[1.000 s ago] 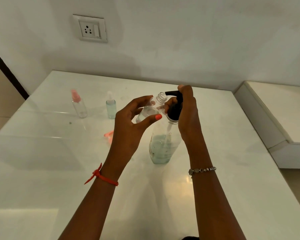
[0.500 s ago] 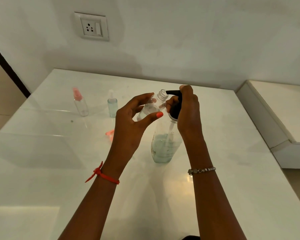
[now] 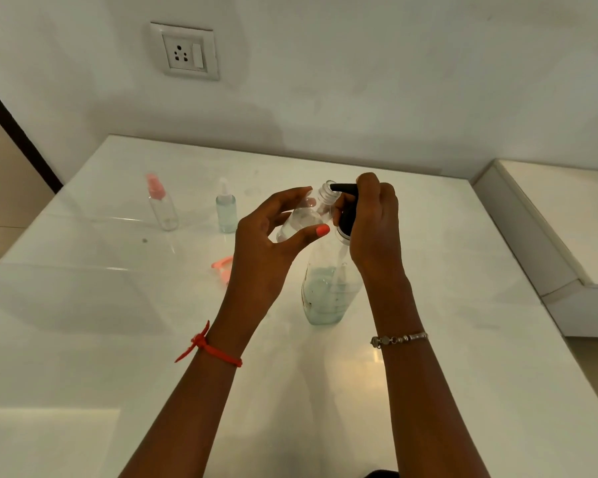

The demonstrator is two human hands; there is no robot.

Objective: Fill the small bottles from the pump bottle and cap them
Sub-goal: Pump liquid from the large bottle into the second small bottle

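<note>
A left hand (image 3: 270, 243) holds a small clear plastic bottle (image 3: 302, 219) between thumb and fingers, uncapped and tilted, its threaded mouth at the black spout of a tall clear pump bottle (image 3: 328, 288) standing mid-desk, pale aqua liquid in its lower part. The right hand (image 3: 370, 225) curls its fingers round the pump head. At ten o'clock on the glossy white desk (image 3: 118, 305) stand a pink-capped clear bottle (image 3: 163, 205) and a clear-capped bottle of aqua liquid (image 3: 226, 210).

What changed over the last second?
The left hand has eased the small open bottle slightly closer, mouth now at the pump nozzle. The right hand still grips the pump head; the pink-capped bottle, blue-filled bottle and loose pink cap stayed put.
</note>
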